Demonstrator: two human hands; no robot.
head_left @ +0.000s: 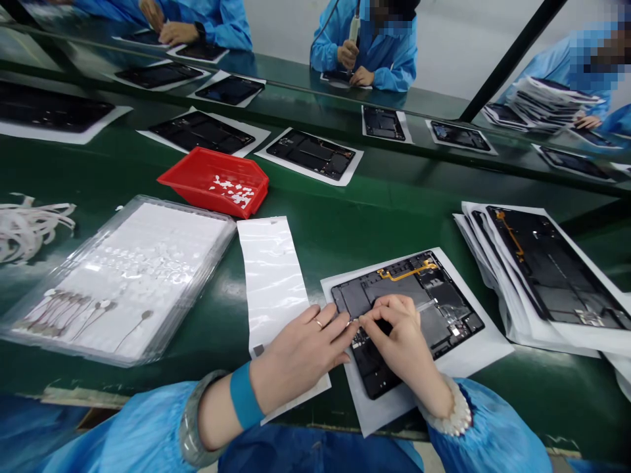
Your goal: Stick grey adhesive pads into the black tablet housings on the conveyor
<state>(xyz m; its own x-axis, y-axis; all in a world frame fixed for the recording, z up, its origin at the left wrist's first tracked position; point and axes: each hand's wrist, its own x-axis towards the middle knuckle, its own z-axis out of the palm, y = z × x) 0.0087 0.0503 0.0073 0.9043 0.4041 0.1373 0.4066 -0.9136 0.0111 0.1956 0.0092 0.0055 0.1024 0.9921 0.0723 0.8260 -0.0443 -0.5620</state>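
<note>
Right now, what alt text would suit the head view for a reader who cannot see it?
Left hand and right hand meet fingertip to fingertip over an opened black tablet lying on a white sheet on a green bench. A clear tray and red bin sit to the left.

A green surface [345,223] carries a red bin [214,180] near its middle, with small white pieces lying inside. Just in front of the bin lies a white backing strip [271,276], running toward the near edge. Beside the strip, toward the left edge, sits a clear tray [123,282] of white sheets with thin lollipop-shaped parts in its near left corner. White loops [29,223] are heaped at the far left. At the right edge rests a stack of sheets [537,276] topped by a black panel. Along the far side, co-workers in blue sleeves [389,59] sit behind more black panels on white sheets [310,154].
</note>
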